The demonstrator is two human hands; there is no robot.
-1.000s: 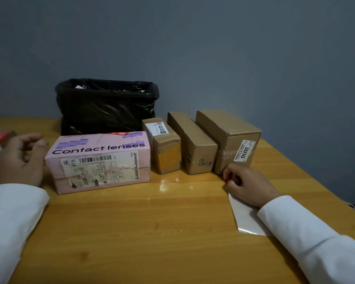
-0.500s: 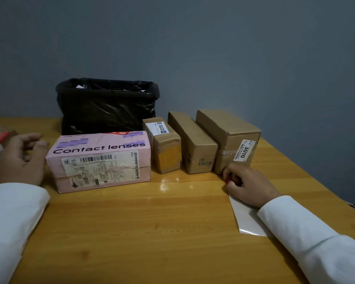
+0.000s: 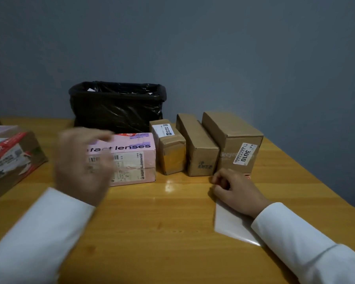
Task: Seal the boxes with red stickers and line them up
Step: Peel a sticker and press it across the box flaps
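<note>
Desk (image 3: pixel 143 232): wooden — grey wall behind.
Pink box (image 3: pixel 131 158): behind my blurred, spread left hand (image 3: pixel 82 162).
Right hand (image 3: pixel 237 188): curled on sticker sheet (image 3: pixel 230 224) — pinch unclear.

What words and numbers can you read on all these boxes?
"lenses", with part of a word before it behind the blurred left hand: pink box.
"3010": white label on the rightmost brown box.
Other labels and print on the small taped box, middle brown box and left box: too small.

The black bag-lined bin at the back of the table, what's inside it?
Inside the black bag-lined bin, only small white scraps show near the rim, apparently paper. Anything deeper is hidden by its front wall.
</note>
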